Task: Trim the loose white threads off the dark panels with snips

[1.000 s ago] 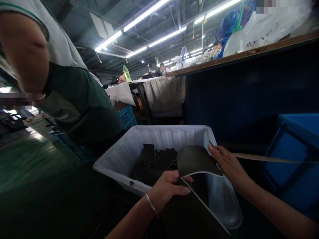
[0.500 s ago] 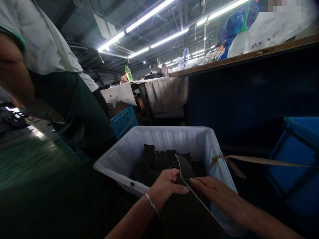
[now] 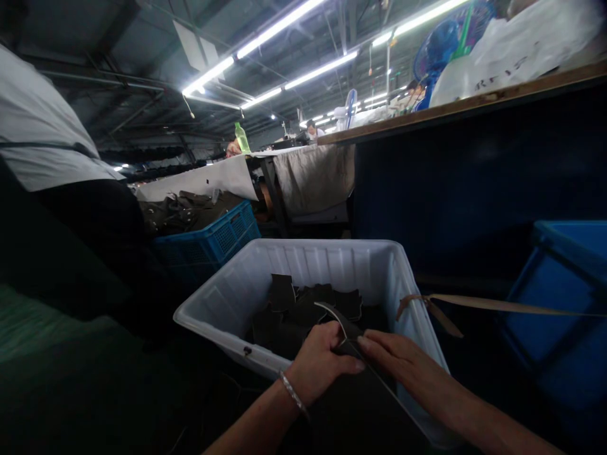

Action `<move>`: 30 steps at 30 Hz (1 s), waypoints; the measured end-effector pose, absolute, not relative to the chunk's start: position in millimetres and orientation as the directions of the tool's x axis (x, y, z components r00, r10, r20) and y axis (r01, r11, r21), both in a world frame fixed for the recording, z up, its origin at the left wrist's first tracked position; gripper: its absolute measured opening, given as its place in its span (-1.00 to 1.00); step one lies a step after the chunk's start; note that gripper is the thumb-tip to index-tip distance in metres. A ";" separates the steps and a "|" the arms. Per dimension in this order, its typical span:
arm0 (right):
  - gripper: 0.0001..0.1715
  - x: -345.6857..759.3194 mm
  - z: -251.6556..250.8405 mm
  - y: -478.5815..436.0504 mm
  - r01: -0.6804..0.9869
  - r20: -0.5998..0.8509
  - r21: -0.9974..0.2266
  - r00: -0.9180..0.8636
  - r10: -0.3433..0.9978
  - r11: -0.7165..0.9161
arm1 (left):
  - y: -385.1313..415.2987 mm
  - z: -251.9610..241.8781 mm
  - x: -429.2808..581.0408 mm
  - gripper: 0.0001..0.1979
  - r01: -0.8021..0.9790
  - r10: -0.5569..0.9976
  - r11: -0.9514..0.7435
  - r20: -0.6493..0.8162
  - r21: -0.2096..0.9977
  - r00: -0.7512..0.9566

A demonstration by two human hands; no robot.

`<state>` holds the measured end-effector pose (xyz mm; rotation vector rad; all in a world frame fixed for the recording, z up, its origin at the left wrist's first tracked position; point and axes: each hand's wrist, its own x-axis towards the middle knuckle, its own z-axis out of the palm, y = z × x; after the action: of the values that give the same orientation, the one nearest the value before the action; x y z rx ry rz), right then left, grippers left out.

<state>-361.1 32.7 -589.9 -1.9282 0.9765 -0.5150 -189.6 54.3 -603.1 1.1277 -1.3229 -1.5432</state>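
Note:
Over the near side of a white plastic tub point(image 3: 327, 245), both my hands are on a dark piece of cloth-like sheet point(image 3: 365, 404) with a pale cut edge. My left hand point(image 3: 315, 360), with a bracelet at the wrist, pinches it between thumb and fingers. On the other side of the pale edge, my right hand point(image 3: 405, 360) has its fingers together, gripping the sheet near the left thumb. The far end of the sheet curls up past my fingers. Several dark cut pieces point(image 3: 283, 292) lie loosely inside the tub.
A tan strap point(image 3: 497, 304) is tied to the tub's right rim and runs right, past a blue bin point(image 3: 554, 278). At the left, a person point(image 3: 76, 215) stands by a blue crate point(image 3: 234, 230) of dark cloth. A worktable point(image 3: 455, 104) rises behind on the right.
The person at the left has moved further left, uncovering more of the blue crate. The sheet's far end now bends more to the left; my hands have barely shifted.

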 end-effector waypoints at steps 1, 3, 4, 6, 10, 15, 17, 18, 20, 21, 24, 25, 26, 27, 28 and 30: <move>-0.52 -361.0 -592.0 32.0 -0.429 -0.036 -0.860 0.592 -0.805 -0.277 | 54.2 -602.7 -190.1 -0.62 0.022 -0.950 -0.138 -0.126 0.990 -0.286; -0.52 -361.0 -598.0 29.7 -0.397 -0.058 -0.890 0.586 -0.809 -0.224 | 53.7 -602.3 -190.9 -0.63 0.035 -0.948 -0.141 -0.124 0.989 -0.292; -0.51 -361.2 -601.2 28.4 -0.366 -0.063 -0.910 0.590 -0.805 -0.197 | 53.4 -602.6 -191.2 -0.63 0.045 -0.948 -0.142 -0.123 0.989 -0.294; -0.50 -361.6 -606.7 26.3 -0.302 -0.081 -0.943 0.610 -0.788 -0.137 | 52.5 -604.0 -191.6 -0.61 0.050 -0.947 -0.142 -0.121 0.989 -0.299; -0.52 -361.0 -609.9 25.1 -0.298 -0.108 -0.950 0.606 -0.788 -0.099 | 50.4 -607.6 -191.8 -0.61 0.047 -0.946 -0.164 -0.144 0.985 -0.290; -0.54 -359.2 -606.4 25.1 -0.344 -0.080 -0.928 0.567 -0.820 -0.147 | 49.9 -605.6 -192.6 -0.60 0.140 -0.941 -0.213 -0.164 0.967 -0.297; -0.53 -358.8 -606.3 25.1 -0.343 -0.078 -0.928 0.566 -0.820 -0.148 | 49.8 -603.0 -193.2 -0.59 0.194 -0.935 -0.242 -0.176 0.951 -0.309; -0.53 -358.6 -606.8 25.1 -0.339 -0.078 -0.930 0.565 -0.821 -0.144 | 49.6 -601.9 -193.5 -0.59 0.213 -0.932 -0.257 -0.182 0.943 -0.315; -0.53 -358.0 -608.3 24.5 -0.326 -0.086 -0.937 0.563 -0.822 -0.124 | 48.7 -600.7 -193.6 -0.58 0.233 -0.926 -0.275 -0.192 0.933 -0.324; -0.53 -357.6 -609.3 23.8 -0.315 -0.095 -0.943 0.562 -0.822 -0.106 | 48.1 -600.8 -193.4 -0.57 0.236 -0.925 -0.278 -0.193 0.931 -0.328; -0.54 -356.1 -611.5 20.6 -0.254 -0.107 -0.966 0.577 -0.810 -0.053 | 46.8 -602.8 -192.4 -0.53 0.217 -0.925 -0.272 -0.193 0.937 -0.328; -0.54 -355.7 -611.7 19.3 -0.239 -0.108 -0.970 0.578 -0.809 -0.041 | 46.7 -603.6 -192.1 -0.51 0.207 -0.924 -0.269 -0.192 0.941 -0.331; -0.54 -355.6 -611.6 18.1 -0.229 -0.107 -0.973 0.572 -0.813 -0.032 | 46.6 -604.3 -191.7 -0.50 0.198 -0.923 -0.260 -0.183 0.945 -0.340; -0.53 -355.7 -611.1 17.1 -0.222 -0.111 -0.975 0.559 -0.822 -0.020 | 46.1 -604.8 -191.2 -0.50 0.193 -0.921 -0.249 -0.170 0.949 -0.352; -0.52 -356.0 -610.2 16.4 -0.212 -0.114 -0.977 0.540 -0.834 -0.004 | 45.1 -605.2 -190.4 -0.51 0.190 -0.920 -0.240 -0.161 0.952 -0.356; -0.48 -357.6 -607.8 15.9 -0.191 -0.117 -0.981 0.495 -0.861 0.024 | 39.4 -606.6 -187.3 -0.53 0.186 -0.934 -0.236 -0.170 0.954 -0.314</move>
<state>-357.6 15.9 -607.8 -1.4861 0.9625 -0.6684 -187.3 39.4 -606.6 1.0305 -1.1433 -1.6821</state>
